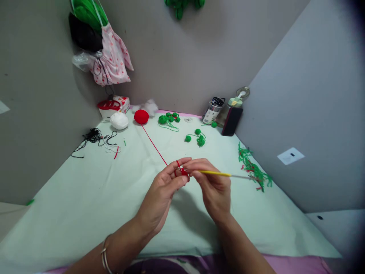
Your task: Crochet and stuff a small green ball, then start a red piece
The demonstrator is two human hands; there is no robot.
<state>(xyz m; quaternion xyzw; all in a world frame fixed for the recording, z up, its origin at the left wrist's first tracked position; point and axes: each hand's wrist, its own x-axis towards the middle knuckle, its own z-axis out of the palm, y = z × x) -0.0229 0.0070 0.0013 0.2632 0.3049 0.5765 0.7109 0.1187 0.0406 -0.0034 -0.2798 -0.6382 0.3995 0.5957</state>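
Observation:
My left hand point(168, 182) pinches a small piece of red crochet work point(184, 173), with red yarn looped round a finger. From that hand a taut red strand point(154, 144) runs back to a red yarn ball point(141, 117) on the table. My right hand point(212, 186) is closed round a crochet hook point(215, 173) with a yellow handle and a metal shaft poking out to the right. Both hands meet above the middle of the table. The hook's tip is hidden by fingers at the red piece.
A white yarn ball point(119, 120) and tangled black yarn point(93, 135) lie left. Small green crocheted balls point(200, 140) sit toward the back. A phone point(232, 121) leans by a bottle point(235, 102) and a pen holder point(212, 110). Green and red yarn scraps point(253, 169) lie right.

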